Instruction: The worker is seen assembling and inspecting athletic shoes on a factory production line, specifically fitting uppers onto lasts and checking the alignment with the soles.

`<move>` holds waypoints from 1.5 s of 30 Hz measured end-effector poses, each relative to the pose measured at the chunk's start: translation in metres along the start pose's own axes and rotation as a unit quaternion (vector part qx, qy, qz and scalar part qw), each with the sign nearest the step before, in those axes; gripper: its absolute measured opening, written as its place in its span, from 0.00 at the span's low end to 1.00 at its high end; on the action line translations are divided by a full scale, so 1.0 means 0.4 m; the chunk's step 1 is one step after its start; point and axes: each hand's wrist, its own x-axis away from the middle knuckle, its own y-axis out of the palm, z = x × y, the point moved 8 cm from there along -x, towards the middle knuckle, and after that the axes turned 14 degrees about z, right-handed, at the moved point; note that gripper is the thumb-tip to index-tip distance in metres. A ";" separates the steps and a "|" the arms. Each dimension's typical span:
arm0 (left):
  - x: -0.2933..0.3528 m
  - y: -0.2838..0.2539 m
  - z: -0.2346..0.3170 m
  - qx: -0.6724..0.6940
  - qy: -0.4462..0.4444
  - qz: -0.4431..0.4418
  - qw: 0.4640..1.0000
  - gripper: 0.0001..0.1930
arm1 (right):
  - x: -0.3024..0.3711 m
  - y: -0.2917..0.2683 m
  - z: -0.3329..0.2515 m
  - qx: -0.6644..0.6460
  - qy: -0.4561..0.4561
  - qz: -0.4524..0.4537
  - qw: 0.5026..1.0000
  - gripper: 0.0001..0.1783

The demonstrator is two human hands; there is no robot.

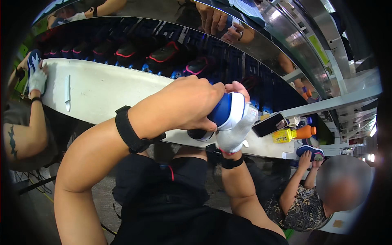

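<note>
A blue and white shoe point(223, 111) is held above the near edge of the white work surface, its dark end pointing down toward me. My left hand point(183, 102), bare, is closed over the shoe's left side, with bent fingers at its upper edge and the thumb lower down. From the right, my right hand point(237, 134), in a white glove with bare fingertips showing, grips the shoe around its white part. The left hand's back hides much of the shoe, and I cannot make out what its fingertips pinch.
Dark shoes with pink edging point(163, 53) line a blue conveyor behind the white bench point(110, 87). A slim pale tool point(67, 94) lies at left. At right are a phone point(269, 125) and a yellow bottle with orange cap point(286, 135). Co-workers at both sides hold shoes.
</note>
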 end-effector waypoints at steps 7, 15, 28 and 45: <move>0.002 0.015 0.071 -0.006 0.054 0.026 0.998 0.32 | 0.023 -0.078 -0.065 0.034 -0.172 0.044 0.984 0.31; 0.002 0.024 0.094 0.017 0.070 0.060 0.996 0.31 | 0.013 -0.109 -0.073 0.041 -0.122 0.006 0.992 0.20; -0.056 0.045 0.066 0.010 0.098 0.049 0.994 0.31 | -0.017 -0.086 -0.151 0.312 -0.300 -0.089 0.897 0.14; -0.106 0.053 0.024 -0.023 0.034 -0.026 0.999 0.35 | -0.039 -0.078 -0.090 0.341 -0.181 -0.025 0.922 0.39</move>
